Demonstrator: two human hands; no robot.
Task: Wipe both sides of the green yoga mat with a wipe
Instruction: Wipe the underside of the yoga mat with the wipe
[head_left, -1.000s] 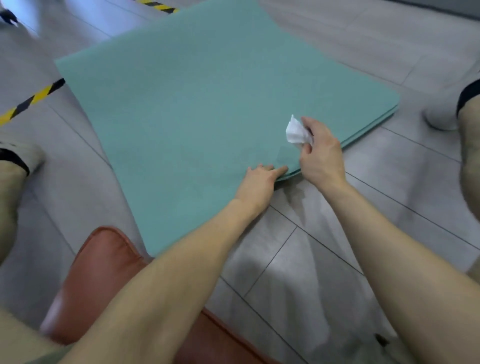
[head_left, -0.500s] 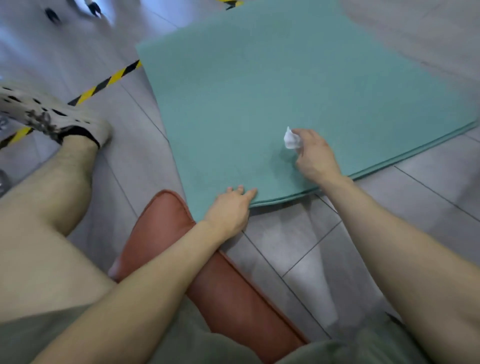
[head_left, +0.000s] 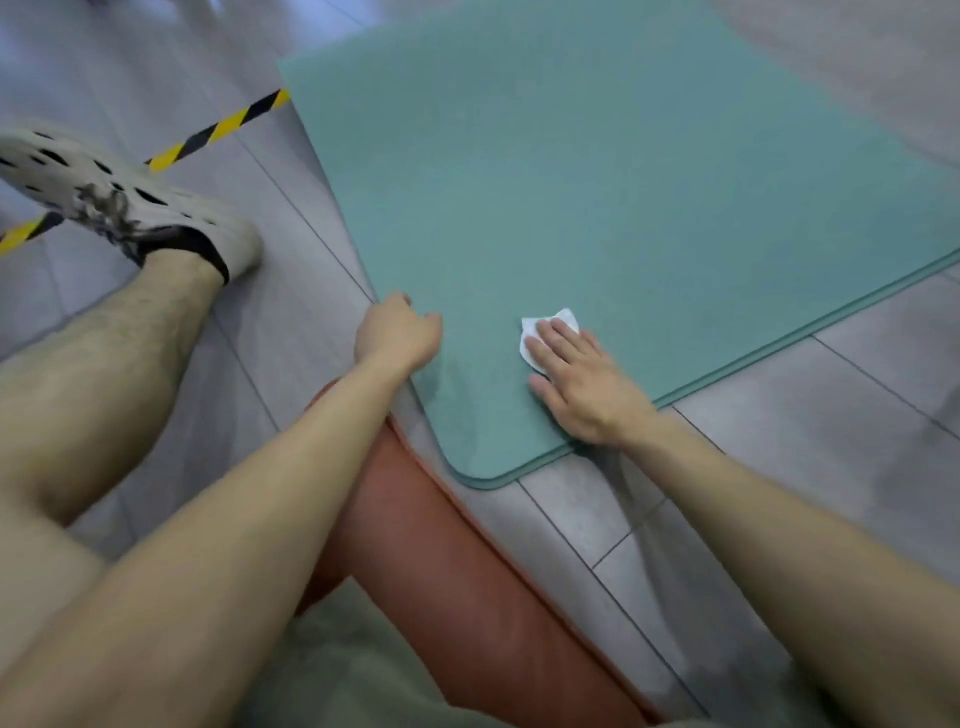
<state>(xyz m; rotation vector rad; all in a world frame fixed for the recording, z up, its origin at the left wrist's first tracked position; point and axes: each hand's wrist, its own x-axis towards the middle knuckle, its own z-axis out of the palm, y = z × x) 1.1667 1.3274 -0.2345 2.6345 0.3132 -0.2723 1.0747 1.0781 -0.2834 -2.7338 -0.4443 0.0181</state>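
The green yoga mat (head_left: 597, 197) lies flat on the grey tiled floor, folded double, with its rounded near corner toward me. My left hand (head_left: 397, 332) is curled over the mat's left edge and grips it. My right hand (head_left: 576, 382) lies flat on the mat near that corner and presses a small white wipe (head_left: 545, 332) under its fingers. Most of the wipe is hidden by the fingers.
I sit on a reddish-brown leather seat (head_left: 467, 561) just below the mat's corner. My left leg and a white clog shoe (head_left: 114, 197) stretch out to the left. Yellow-black hazard tape (head_left: 218, 130) runs across the floor behind it.
The view has swung left. My right hand went from pinching the wipe upright to pressing it flat on the mat. My left hand slid along to the mat's left edge.
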